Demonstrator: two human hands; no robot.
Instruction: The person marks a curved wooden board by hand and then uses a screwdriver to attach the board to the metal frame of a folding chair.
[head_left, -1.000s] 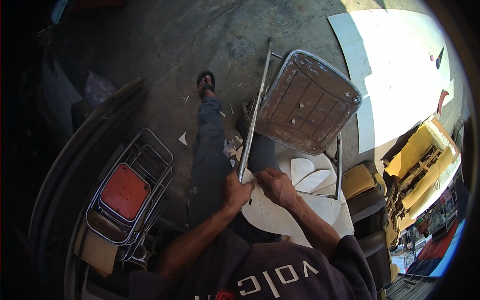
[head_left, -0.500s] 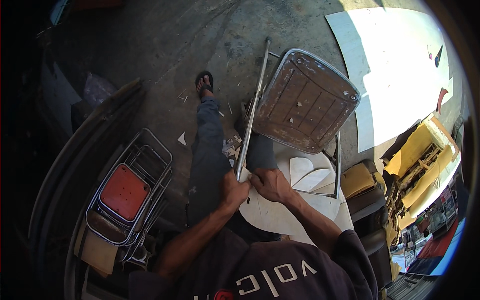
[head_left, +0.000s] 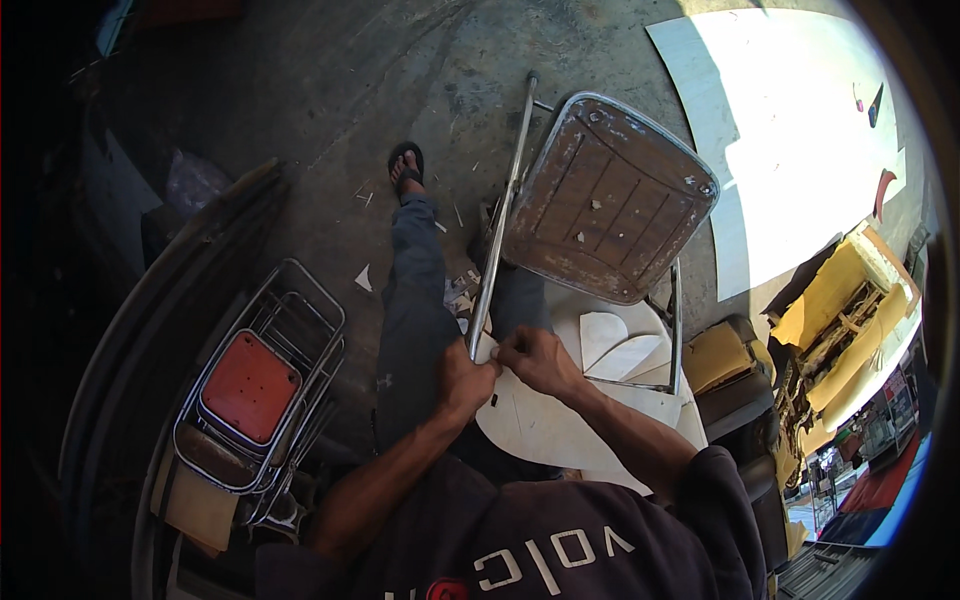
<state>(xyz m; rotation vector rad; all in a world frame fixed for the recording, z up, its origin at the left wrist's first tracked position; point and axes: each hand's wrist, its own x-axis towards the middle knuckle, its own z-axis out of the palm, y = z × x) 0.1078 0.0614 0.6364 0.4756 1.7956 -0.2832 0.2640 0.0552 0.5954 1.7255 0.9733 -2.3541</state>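
Left hand [head_left: 462,380] clenched around lower end of metal tube [head_left: 497,232], part of chair frame lying across lap. Right hand [head_left: 535,358] just beside it, fingertips pinching edge of white sheet [head_left: 545,425] at tube end. Sheet lies on lap under hands, right of tube. Brown chair seat [head_left: 607,198] tilted, right of tube's upper half. Stack of folded chairs with red seat [head_left: 250,385] well left of tube. Sandalled foot [head_left: 405,168] left of tube top.
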